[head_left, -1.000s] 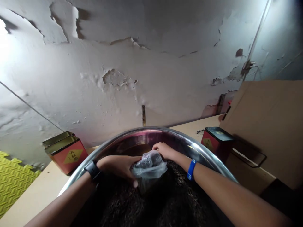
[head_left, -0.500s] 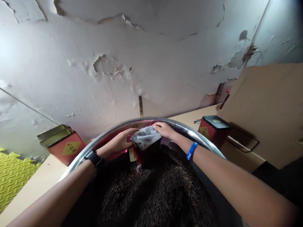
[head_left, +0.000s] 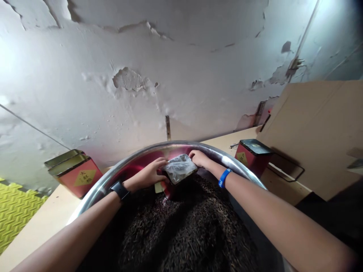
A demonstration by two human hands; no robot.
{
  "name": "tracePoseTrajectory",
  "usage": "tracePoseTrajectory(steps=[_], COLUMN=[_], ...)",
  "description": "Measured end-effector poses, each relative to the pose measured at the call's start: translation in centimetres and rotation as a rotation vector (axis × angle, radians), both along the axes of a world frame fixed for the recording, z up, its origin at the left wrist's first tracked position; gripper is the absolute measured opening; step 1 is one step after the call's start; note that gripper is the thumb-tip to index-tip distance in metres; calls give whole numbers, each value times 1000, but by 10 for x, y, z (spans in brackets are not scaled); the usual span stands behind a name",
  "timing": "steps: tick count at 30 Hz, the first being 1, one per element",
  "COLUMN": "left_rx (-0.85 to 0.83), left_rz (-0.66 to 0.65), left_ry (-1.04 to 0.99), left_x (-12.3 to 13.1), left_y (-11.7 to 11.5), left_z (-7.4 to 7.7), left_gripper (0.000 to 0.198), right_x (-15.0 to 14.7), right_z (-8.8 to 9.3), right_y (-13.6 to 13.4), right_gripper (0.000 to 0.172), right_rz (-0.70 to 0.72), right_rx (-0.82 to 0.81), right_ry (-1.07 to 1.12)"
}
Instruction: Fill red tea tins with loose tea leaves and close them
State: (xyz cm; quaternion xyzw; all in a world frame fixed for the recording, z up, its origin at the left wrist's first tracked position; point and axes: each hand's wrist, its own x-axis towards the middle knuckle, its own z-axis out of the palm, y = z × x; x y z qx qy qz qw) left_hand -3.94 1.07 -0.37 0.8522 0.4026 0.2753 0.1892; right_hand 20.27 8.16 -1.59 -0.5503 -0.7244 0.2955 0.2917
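Observation:
Inside a large metal basin, a red tea tin stands tilted among dark loose tea leaves. A clear plastic bag lines the tin and covers its mouth. My left hand is closed round the tin's left side, thumb below the rim and fingers over the edge. At the far right corner of the rim, my right hand has its fingers pinched on the bag's edge; the fingertips are partly hidden. Just left of the tin's base, a small pale yellow piece shows.
On the pale table, open red tins stand left of the basin. A lidded red tin stands to the right, beside a large cardboard box. Behind rises a peeling wall; yellow foam matting lies at left.
The bag now lies flatter and lower over the tin's mouth. Both hands have shifted slightly, the left one inward and down, the right one to the rim's far right corner.

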Motion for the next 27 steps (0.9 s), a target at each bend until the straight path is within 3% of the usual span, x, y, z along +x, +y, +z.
tracePoseTrajectory(steps=[2,4,7,8,12,14,16,19,21,23,27], left_rx=[88,134,177,205,277,198,34,-106,-12,139,304], left_rz=[34,99,183,208,265,248,198,146,230,333,306], left_ry=[-53,-97,-75,-44,79,68,20,-2,19,18,44], left_x=[-5,-10,-13,-12,-6,-5,-6,-6,-3,2,7], left_y=[7,12,16,15,10,6,3,-1,-1,0,-1], left_z=[-1,-1,-5,-7,-7,-4,-1,0,-3,-7,-4], left_gripper=[32,21,11,8,11,12,18,51,59,46,23], right_x=[4,9,15,18,20,16,12,6,4,2,-5], right_z=[11,23,39,43,48,45,40,32,28,24,14], right_y=[-1,-2,-8,-10,-20,-22,-21,-17,-15,-14,-17], right_gripper=[19,22,12,16,56,52,36,21,20,15,3], right_rz=[23,100,263,319,450,393,296,165,89,34,-38], right_rx=[134,209,187,158,92,137,186,236,267,278,281], right_ry=[-73,-135,-236,-263,-404,-451,-436,-374,-332,-293,-238])
